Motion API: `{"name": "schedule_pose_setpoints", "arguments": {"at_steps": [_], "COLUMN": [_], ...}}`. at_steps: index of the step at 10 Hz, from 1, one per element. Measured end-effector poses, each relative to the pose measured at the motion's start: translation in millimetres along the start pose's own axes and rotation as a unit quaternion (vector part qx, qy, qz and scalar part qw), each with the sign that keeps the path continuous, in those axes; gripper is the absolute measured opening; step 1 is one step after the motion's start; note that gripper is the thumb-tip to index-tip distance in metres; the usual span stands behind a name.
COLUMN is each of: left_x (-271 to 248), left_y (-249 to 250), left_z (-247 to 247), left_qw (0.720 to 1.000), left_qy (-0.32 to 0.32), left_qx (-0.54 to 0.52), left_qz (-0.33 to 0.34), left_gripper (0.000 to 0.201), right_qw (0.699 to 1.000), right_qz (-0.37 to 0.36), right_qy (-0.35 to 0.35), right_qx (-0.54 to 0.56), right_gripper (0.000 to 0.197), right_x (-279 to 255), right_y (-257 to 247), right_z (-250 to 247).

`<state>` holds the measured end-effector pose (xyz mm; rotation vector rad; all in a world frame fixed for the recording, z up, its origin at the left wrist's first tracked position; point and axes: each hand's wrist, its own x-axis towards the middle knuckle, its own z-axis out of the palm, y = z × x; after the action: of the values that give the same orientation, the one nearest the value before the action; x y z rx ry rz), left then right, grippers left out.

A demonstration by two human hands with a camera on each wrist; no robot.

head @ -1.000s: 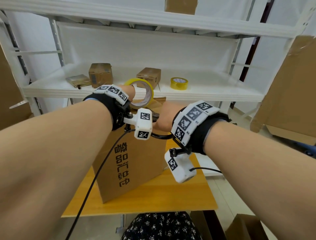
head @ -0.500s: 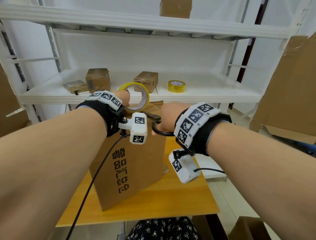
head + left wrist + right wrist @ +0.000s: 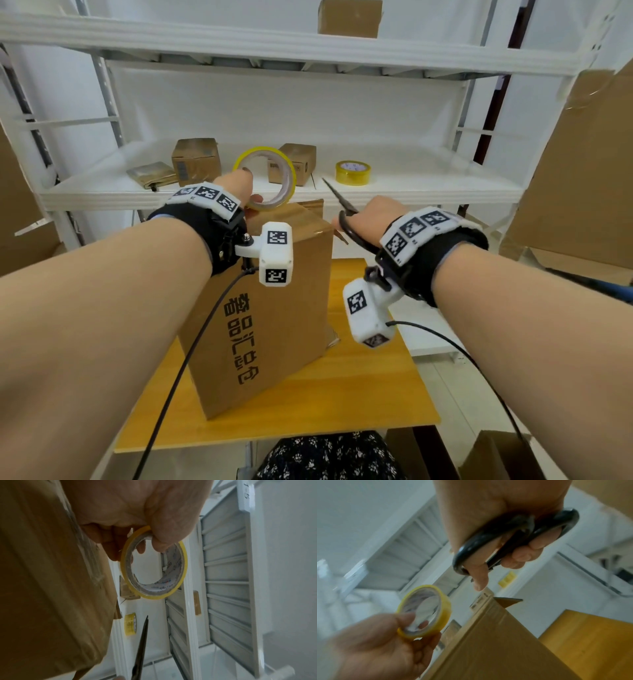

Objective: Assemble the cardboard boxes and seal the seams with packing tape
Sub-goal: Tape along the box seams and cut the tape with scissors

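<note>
L hand [image 3: 239, 192] pinches the tape roll [image 3: 265, 180] by its rim, thumb hooked inside the core and fingers outside, holding it upright just above the box [image 3: 260, 308] at its top far edge. Probably held that way so the roll can spin freely and be brought back down for another strip w/o regripping.

R hand [image 3: 371, 219] is curled thru the scissors [image 3: 339, 202] handles, blades together, tip pointing up and away toward the shelf [image 3: 411, 192]. It sits just beside the box's top right corner, apart from the tape. Blades aimed off to the side look like a safe park, not a cut in progress.

Box stands on end near the table [image 3: 376, 387] middle, printed face toward the person. Wrist view shows clear tape already along its top seam; one far flap still pokes up at the far corner. No strip visibly runs from roll to box, so my read is that a cut is done.

Spare roll [image 3: 352, 172] and small boxes [image 3: 195, 161] sit on the shelf behind.

Likely next: press the tape down, then turn the box for other seams. Risk: tall box on end tips easily w/ both hands occupied.
</note>
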<state>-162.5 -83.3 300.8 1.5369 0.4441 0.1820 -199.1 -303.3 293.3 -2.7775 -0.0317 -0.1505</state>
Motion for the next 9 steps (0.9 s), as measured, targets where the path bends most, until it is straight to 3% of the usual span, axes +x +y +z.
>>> {"name": "schedule_pose_setpoints", "arguments": {"at_steps": [1, 2, 3, 4, 5, 7, 8, 9], "left_x": [-37.3, -62.5, -92.0, -103.6, -98.7, -78.5, -60.9, -41.8], "left_y": [7.7, 10.7, 0.4, -26.5, -66.1, -151.0, -183.0, -209.0], "left_z": [23.4, 47.9, 72.4, 105.7, 133.7, 166.7, 174.0, 179.8], "left_qw": [0.999, 0.995, 0.98, 0.969, 0.958, 0.94, 0.935, 0.936], "left_qy": [-0.014, -0.083, -0.19, -0.23, -0.244, -0.244, -0.216, -0.196], "left_qx": [-0.016, -0.058, -0.042, -0.005, 0.018, 0.033, 0.029, 0.042], "left_qz": [0.039, 0.007, -0.046, -0.09, -0.15, -0.238, -0.279, -0.29], "left_gripper": [0.025, 0.019, 0.027, 0.026, 0.026, 0.038, 0.029, 0.033], "right_qw": [0.997, 0.994, 0.987, 0.977, 0.974, 0.959, 0.96, 0.953], "right_qz": [0.055, 0.08, 0.109, 0.126, 0.134, 0.103, 0.128, 0.103], "right_qy": [-0.035, -0.072, -0.091, -0.116, -0.142, -0.224, -0.238, -0.27], "right_qx": [0.036, -0.03, -0.074, -0.128, -0.112, -0.14, -0.077, -0.096], "right_gripper": [0.041, 0.044, 0.026, 0.027, 0.017, 0.025, 0.021, 0.028], "right_x": [6.4, 8.4, 6.4, -10.5, -21.4, -13.3, -0.4, 12.7], "right_y": [23.1, 48.5, 78.0, 96.5, 116.7, 167.5, 188.8, 200.6], "right_z": [8.2, 17.7, 32.3, 37.3, 44.6, 100.3, 136.4, 170.9]}}
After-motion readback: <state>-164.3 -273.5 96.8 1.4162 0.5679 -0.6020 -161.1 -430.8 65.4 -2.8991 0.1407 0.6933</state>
